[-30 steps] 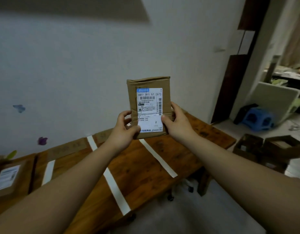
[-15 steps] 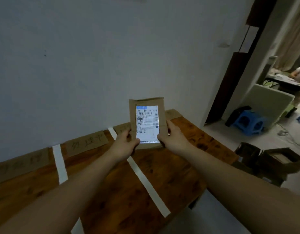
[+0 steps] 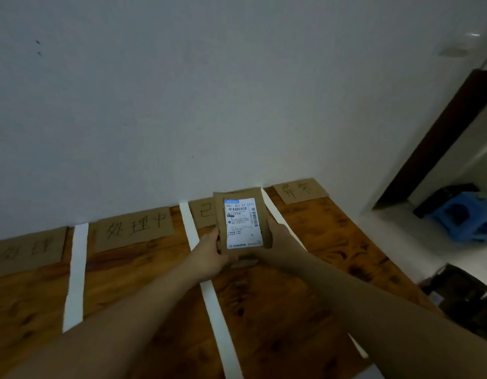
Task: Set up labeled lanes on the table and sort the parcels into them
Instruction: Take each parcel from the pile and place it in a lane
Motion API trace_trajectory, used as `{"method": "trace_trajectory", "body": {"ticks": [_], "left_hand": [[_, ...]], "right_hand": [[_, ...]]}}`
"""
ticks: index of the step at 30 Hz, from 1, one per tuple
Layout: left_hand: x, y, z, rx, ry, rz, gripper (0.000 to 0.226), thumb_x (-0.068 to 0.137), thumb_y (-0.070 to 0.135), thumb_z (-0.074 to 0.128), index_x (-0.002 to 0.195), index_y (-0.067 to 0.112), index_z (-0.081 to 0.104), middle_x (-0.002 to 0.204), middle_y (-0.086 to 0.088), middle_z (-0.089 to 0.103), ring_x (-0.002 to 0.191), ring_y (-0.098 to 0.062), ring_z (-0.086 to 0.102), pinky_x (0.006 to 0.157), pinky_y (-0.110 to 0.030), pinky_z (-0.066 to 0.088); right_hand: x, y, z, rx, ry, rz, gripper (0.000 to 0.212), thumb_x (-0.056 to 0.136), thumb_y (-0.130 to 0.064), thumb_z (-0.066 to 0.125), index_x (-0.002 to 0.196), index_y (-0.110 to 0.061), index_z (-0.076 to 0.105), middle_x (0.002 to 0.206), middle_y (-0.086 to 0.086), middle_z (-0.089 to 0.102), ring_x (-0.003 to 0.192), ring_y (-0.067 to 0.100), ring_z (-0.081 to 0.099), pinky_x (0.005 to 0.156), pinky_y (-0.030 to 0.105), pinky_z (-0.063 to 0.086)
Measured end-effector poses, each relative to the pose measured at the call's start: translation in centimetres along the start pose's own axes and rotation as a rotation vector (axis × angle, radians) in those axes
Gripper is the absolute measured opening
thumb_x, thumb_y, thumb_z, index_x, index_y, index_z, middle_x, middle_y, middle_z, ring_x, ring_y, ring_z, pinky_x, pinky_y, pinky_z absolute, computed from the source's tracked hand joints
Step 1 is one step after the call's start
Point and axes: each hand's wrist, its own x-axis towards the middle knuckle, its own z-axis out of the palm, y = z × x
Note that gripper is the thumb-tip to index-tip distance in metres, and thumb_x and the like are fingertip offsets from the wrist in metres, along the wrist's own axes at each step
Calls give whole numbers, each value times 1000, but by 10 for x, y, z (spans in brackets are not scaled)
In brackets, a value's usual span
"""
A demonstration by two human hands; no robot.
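A small brown parcel (image 3: 241, 206) with a white shipping label facing up is held low over the wooden table (image 3: 305, 291). My left hand (image 3: 209, 254) grips its lower left edge and my right hand (image 3: 277, 236) grips its right side. The parcel sits over the lane between two white tape strips (image 3: 194, 233), (image 3: 277, 217), partly hiding that lane's cardboard label (image 3: 202, 214). Other handwritten cardboard labels lie along the wall: one at the centre left (image 3: 132, 228), one at the far left (image 3: 26, 251) and one at the right (image 3: 299, 190).
A third white tape strip (image 3: 76, 272) marks the left lanes. The white wall stands right behind the table. To the right, past the table's edge, are a blue stool (image 3: 466, 217), a dark door frame (image 3: 433, 143) and dark boxes (image 3: 464, 291) on the floor.
Both hands have lowered the parcel from chest height down toward the table, over the lane between the two right tape strips. My view has tilted down toward the table.
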Motion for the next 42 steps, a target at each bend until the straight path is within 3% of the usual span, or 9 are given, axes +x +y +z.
{"method": "trace_trajectory", "body": {"ticks": [2, 4, 8, 11, 18, 26, 29, 34, 42], "left_hand": [[14, -6, 16, -26, 26, -47, 74, 80, 17, 70, 140, 33, 30, 130, 8, 53, 105, -2, 51, 74, -11, 46], [28, -10, 37, -62, 65, -115, 80, 79, 16, 71, 142, 35, 26, 132, 10, 52, 116, -9, 50, 85, -19, 44], [51, -11, 83, -18, 151, -205, 77, 78, 16, 72, 140, 33, 30, 133, 7, 44, 124, -16, 44, 94, -24, 40], [61, -12, 113, 22, 188, -286, 79, 79, 17, 71, 142, 31, 25, 140, 2, 35, 129, -20, 40, 103, -35, 40], [77, -12, 145, 137, 169, -326, 65, 88, 22, 60, 144, 29, 27, 149, 1, 25, 134, -21, 32, 105, -36, 37], [104, 2, 144, 169, 114, -308, 64, 90, 24, 58, 145, 30, 27, 149, 0, 30, 135, -20, 32, 108, -36, 32], [96, 10, 123, 213, 110, -350, 73, 89, 34, 59, 148, 30, 17, 155, 0, 20, 140, -23, 24, 112, -41, 26], [36, 16, 53, 211, 261, -428, 73, 91, 41, 55, 150, 28, 15, 157, -2, 15, 141, -25, 21, 110, -38, 24], [-147, -12, -58, 301, 525, -554, 74, 89, 41, 57, 149, 19, 19, 156, -6, 18, 141, -22, 22, 111, -32, 21]], "right_hand": [[19, 25, -1, -29, -83, -4, 87, 72, -44, 76, 142, -38, 25, 142, -2, 40, 129, 19, 41, 99, 40, 46], [37, 53, -3, -58, -161, -15, 84, 76, -37, 74, 144, -35, 24, 141, 1, 38, 128, 21, 42, 99, 39, 46], [55, 110, -7, -111, -245, -65, 74, 84, -36, 67, 145, -30, 26, 137, 3, 39, 118, 15, 44, 92, 29, 44], [59, 140, -10, -157, -291, -84, 72, 87, -40, 62, 147, -31, 22, 143, 3, 34, 123, 20, 43, 97, 32, 41], [66, 171, -20, -196, -346, -101, 71, 91, -41, 55, 149, -28, 17, 150, 5, 25, 132, 25, 35, 106, 37, 37], [91, 175, -41, -311, -380, -11, 77, 91, -47, 54, 151, -35, 7, 160, 7, -6, 145, 37, 5, 113, 49, 21], [95, 158, -50, -372, -395, -22, 85, 85, -58, 55, 151, -33, 7, 160, 6, -7, 145, 36, -2, 113, 52, 17], [95, 79, -43, -380, -388, -213, 81, 89, -56, 51, 152, -25, 11, 160, 8, 3, 145, 33, 3, 114, 48, 15], [38, -89, 51, -410, -457, -491, 79, 88, -59, 50, 152, -23, 20, 160, 7, 10, 145, 30, 11, 114, 42, 19]]}}
